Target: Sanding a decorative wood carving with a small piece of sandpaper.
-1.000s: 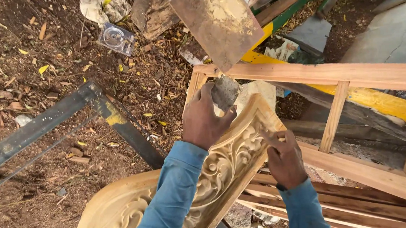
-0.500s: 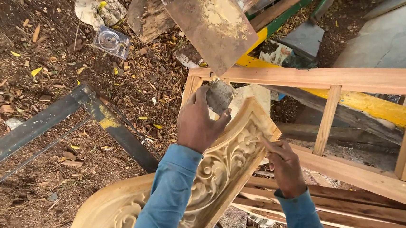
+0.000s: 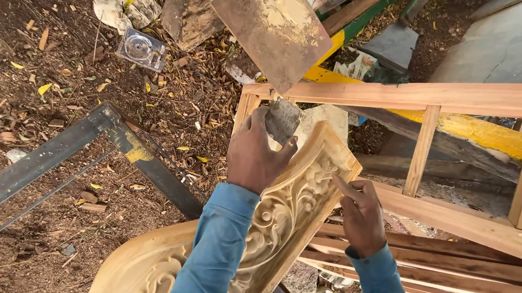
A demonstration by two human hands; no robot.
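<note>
Atop wooden frame [image 3: 453,99], carved wooden panel [image 3: 290,212] lay tilted. Left hand [image 3: 255,156] gripped flat scraper [image 3: 283,119], fingers clamped on it, at panel's upper end. Right hand [image 3: 359,216] steadied panel's edge, fingers together against it.
</note>
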